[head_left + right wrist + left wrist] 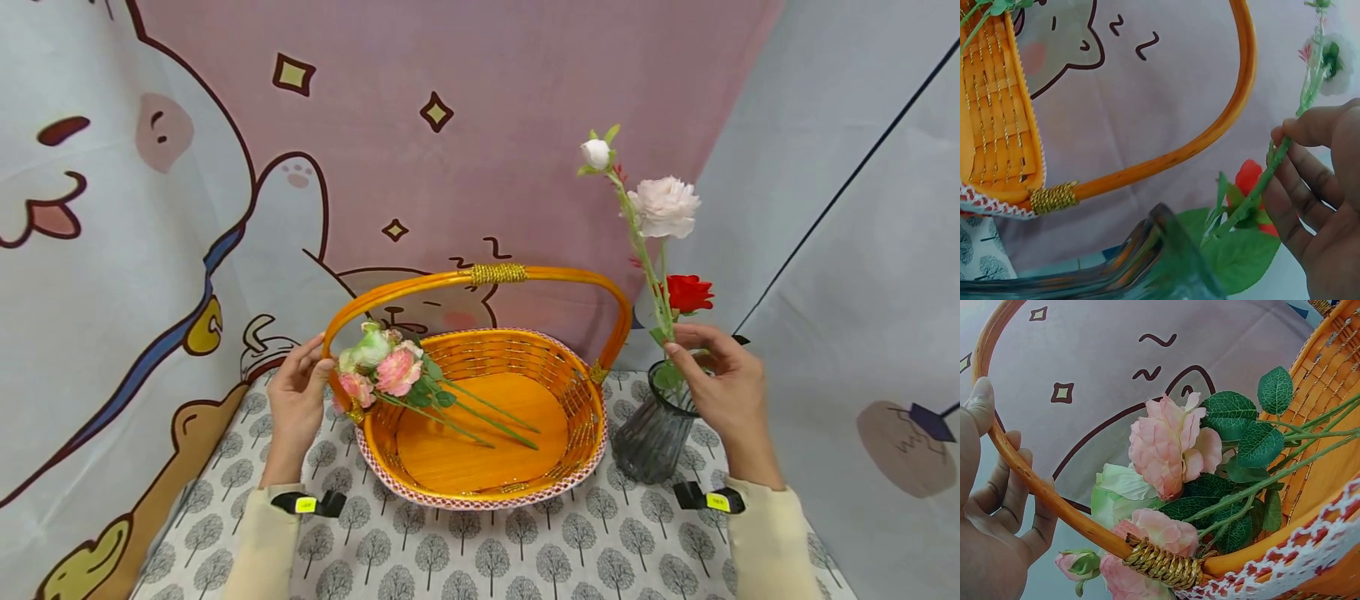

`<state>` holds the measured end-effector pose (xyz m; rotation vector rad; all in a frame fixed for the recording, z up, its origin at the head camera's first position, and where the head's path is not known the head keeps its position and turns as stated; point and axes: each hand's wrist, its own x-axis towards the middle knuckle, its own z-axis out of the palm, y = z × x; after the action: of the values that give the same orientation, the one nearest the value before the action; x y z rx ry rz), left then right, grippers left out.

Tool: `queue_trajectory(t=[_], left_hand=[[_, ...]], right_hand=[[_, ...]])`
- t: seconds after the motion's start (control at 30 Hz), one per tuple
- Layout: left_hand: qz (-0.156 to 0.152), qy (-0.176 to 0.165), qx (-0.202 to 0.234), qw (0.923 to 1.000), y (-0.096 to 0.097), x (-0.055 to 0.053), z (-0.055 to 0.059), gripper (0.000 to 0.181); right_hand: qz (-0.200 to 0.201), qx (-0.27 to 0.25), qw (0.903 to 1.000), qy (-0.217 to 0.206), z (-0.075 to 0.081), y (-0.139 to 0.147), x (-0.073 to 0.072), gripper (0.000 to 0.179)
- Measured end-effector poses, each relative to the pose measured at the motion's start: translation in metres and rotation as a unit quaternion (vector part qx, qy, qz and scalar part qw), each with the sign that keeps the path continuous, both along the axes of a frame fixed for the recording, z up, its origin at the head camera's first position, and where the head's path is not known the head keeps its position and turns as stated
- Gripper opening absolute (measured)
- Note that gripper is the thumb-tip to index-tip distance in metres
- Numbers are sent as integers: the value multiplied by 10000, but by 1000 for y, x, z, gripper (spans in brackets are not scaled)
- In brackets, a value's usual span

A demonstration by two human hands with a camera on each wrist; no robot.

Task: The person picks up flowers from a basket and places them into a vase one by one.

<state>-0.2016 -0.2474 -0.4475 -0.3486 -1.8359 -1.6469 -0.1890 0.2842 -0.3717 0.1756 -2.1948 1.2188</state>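
Observation:
My left hand (296,408) holds the left side of the arched handle (427,286) of an orange woven basket (480,502), thumb on one side and fingers behind. Pink and green artificial flowers (1169,447) lean over the basket's left rim, their stems pointing inward. At the right, my right hand (723,392) pinches the green stem (1264,178) of a white flower (666,207) between thumb and fingertips. The stem stands above the mouth of a dark glass vase (651,442); its lower end is hidden. A red rose (688,294) shows behind that hand.
The table has a tree-print cloth (491,558). Behind it hangs a pink cartoon backdrop (517,100), with pale cloth at both sides. The vase stands close to the basket's right side. A white bud (596,154) rises above the white flower.

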Motion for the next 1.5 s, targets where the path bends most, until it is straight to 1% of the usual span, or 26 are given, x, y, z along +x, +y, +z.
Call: queue_trajectory(t=[0.1,0.33,0.47,0.57,0.63,0.7,0.83,1.03,1.13,1.2,1.27,1.4,1.5], left_hand=[[27,-17,-23,10000,1,0,1,39],[-83,78,164,9998,3,1,3,39],[-103,62,178,9998,2,0,2,39],[-11,-1,66,10000,1,0,1,39],[70,-53,-26,10000,0,0,0,39],[101,-89,-30,9999,0,1,0,39],[94,-136,84,9998,1,0,1,39],[96,-145,135,9998,2,0,1,39],[80,-146,148,9998,2,1,1,39],[70,-168,137,9997,2,1,1,39],[58,-158,108,9998,2,1,1,39],[21,-157,133,9998,2,1,1,39],[-48,-135,263,9996,2,1,1,39]], right_hand=[[-159,-19,9999,-50,-4,2,-3,30],[-610,-129,9973,-380,-12,5,-7,29],[-790,-210,9959,-380,-15,7,-8,28],[-941,-184,9947,-376,-18,8,-8,28],[-1072,-136,9934,-391,-21,9,-8,27],[-1230,-62,9914,-441,-23,11,-7,28],[-1516,113,9868,-567,-28,15,-4,29],[-1866,373,9786,-776,-35,18,2,28],[-1936,599,9764,-749,-39,20,5,28],[-1906,742,9765,-687,-41,22,6,28],[-1867,884,9758,-712,-44,25,7,26],[-1774,1001,9741,-986,-48,28,11,23],[-1737,960,9724,-1225,-50,29,15,24]])
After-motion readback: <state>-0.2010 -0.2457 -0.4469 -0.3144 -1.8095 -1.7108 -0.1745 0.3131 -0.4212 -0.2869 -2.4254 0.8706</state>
